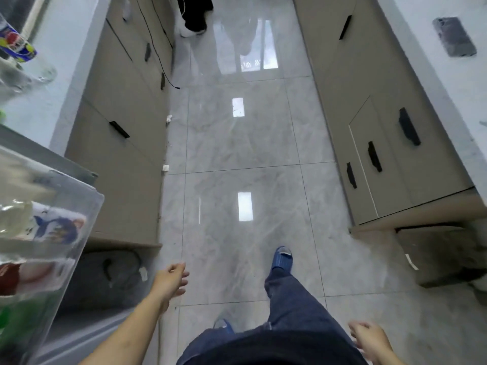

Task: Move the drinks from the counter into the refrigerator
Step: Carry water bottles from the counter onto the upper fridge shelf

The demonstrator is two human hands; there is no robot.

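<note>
Two hands hang empty at the near edge: the left hand [171,281] is loose with relaxed fingers just beside the fridge door shelf [52,233], the right hand [369,338] low by the hip, blurred, fingers apparently slack and holding nothing. By my reading, the person stands between trips, with nothing being carried. The clear plastic door shelf already holds packaged drinks, soft-edged and smeared by blur, among them a printed carton [59,227] and a red-labelled one below it. Underfoot lies glossy grey marbled floor tile [237,143] mirroring ceiling lights, walked on in blue slippers [282,259]. Farther off on the left, the pale smooth desk [66,61] carries a blue-and-red can [17,46] next to clear glassware. The next move likely calls for stepping forward and reaching left for that can. Matte beige cabinets with black handles line both sides; a dark phone [454,36] lies on the right desk.
</note>
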